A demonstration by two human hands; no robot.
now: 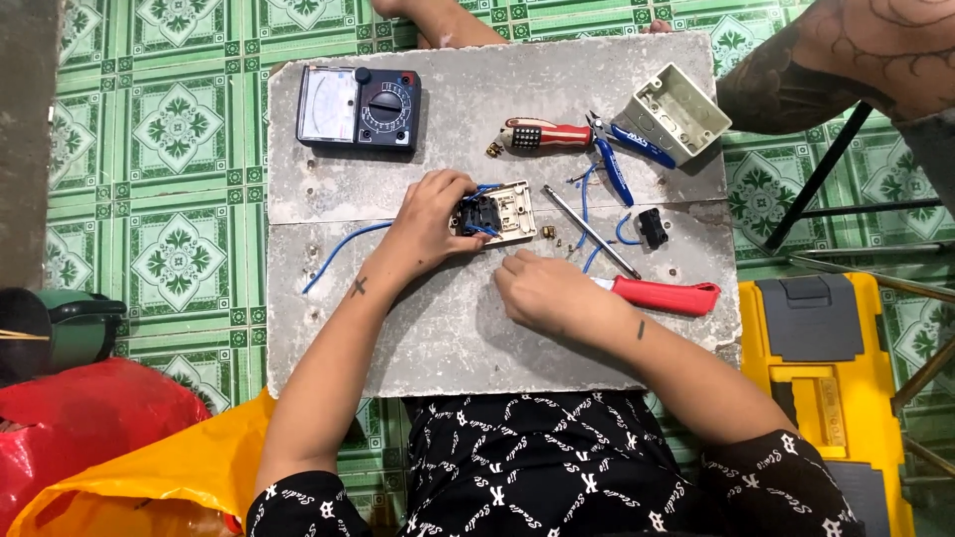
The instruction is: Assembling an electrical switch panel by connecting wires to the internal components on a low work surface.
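My left hand (430, 221) grips a beige switch plate (512, 211) with a black switch module and blue wires, lying on a grey board (448, 328). My right hand (545, 290) rests just below the plate with its fingers curled, fingertips near small brass screws (549, 234); whether it pinches anything I cannot tell. A red-handled screwdriver (662, 294) lies touching the right hand's far side, its shaft pointing up-left.
On the board lie a black analogue multimeter (358, 105), a red patterned-handle screwdriver (547, 134), blue-handled pliers (622, 159), a beige wall box (676, 111), a black switch module (653, 227) and loose blue wire (338, 254). A yellow toolbox (826, 378) stands right; another person's tattooed arm (846, 60) top right.
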